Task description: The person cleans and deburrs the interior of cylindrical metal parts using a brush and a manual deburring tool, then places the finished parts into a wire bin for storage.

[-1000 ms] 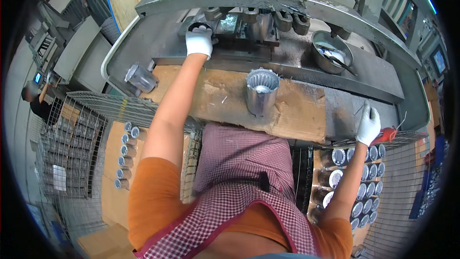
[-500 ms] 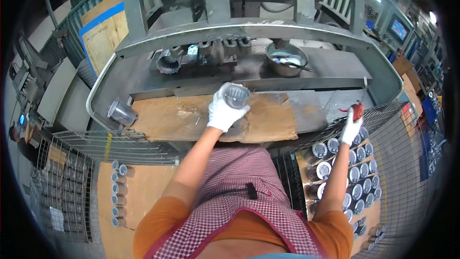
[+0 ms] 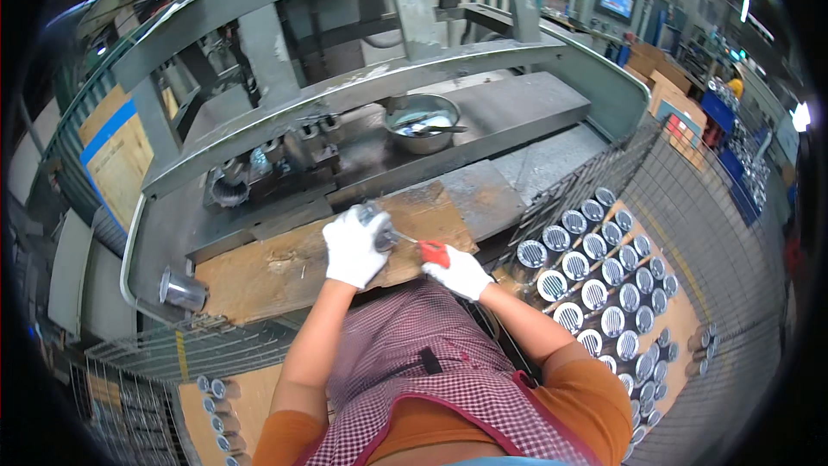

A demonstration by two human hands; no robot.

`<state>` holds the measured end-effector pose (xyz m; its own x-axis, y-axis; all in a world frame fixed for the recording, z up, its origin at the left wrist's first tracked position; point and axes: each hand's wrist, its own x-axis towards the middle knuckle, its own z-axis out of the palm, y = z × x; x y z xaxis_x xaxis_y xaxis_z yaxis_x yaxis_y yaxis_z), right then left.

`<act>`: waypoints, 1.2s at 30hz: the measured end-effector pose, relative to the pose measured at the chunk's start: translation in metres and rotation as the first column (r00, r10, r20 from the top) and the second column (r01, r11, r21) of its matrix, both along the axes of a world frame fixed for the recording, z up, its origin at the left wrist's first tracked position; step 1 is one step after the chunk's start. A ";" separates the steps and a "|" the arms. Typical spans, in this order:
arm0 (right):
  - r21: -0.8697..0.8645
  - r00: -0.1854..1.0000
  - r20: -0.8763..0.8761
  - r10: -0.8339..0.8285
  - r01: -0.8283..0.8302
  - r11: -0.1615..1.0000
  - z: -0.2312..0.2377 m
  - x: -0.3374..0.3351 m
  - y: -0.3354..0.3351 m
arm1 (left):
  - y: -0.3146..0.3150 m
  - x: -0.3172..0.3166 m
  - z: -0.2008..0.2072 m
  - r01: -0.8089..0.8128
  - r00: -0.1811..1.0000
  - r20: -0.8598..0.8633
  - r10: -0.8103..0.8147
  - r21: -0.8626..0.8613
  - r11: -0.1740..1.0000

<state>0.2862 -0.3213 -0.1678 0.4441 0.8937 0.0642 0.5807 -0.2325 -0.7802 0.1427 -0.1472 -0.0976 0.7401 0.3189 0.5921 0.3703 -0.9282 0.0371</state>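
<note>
My left hand (image 3: 355, 249), in a white glove, is closed around a grey ribbed metal cup (image 3: 385, 237) above the wooden board. My right hand (image 3: 461, 275), also gloved, grips a red-handled tool (image 3: 434, 253). The tool's thin metal shaft points left and reaches the cup's rim; whether its tip touches the metal I cannot tell. Another metal cup (image 3: 183, 290) lies on its side at the board's left end. The brown wooden board (image 3: 285, 269) runs along the machine's front ledge, beneath both hands.
A metal bowl (image 3: 423, 143) with a dark-handled implement stands on the machine bed. Many finished-looking cups (image 3: 594, 293) fill a wire cage at the right, on cardboard. Several cups (image 3: 218, 406) stand in another cage at the left. A machine frame (image 3: 345, 78) crosses ahead.
My right hand has swung the red-handled tool in from the right cage to the cup. My left hand has turned the cup toward the tool. The head view has swung rightward.
</note>
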 end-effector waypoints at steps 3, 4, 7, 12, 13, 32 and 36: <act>-0.036 1.000 0.000 0.018 -0.018 0.999 0.001 0.000 0.005 | -0.002 -0.012 -0.007 -0.038 0.991 0.127 0.035 0.015 0.999; -0.063 1.000 0.023 0.007 -0.005 0.998 0.003 0.002 0.006 | -0.002 -0.014 -0.010 -0.051 0.986 0.158 0.049 0.004 0.999; -0.159 0.997 0.029 0.071 -0.065 0.985 0.025 -0.010 0.002 | -0.002 -0.022 -0.028 -0.069 0.974 0.223 0.049 0.082 0.994; -0.078 0.991 0.123 0.055 -0.045 0.996 0.018 -0.002 0.010 | 0.008 -0.022 -0.037 -0.005 0.952 0.304 -0.020 0.082 0.997; -0.072 0.993 0.086 0.081 -0.075 0.995 0.026 -0.008 0.009 | 0.009 -0.019 -0.035 0.005 0.949 0.313 -0.037 0.102 0.995; -0.234 0.959 0.257 0.121 -0.060 0.970 0.059 -0.018 0.000 | 0.004 -0.030 -0.041 0.015 0.930 0.365 -0.053 0.106 0.994; -0.172 0.984 0.141 0.112 -0.087 0.981 0.059 -0.014 0.007 | 0.002 -0.029 -0.041 -0.033 0.927 0.376 -0.010 0.108 0.994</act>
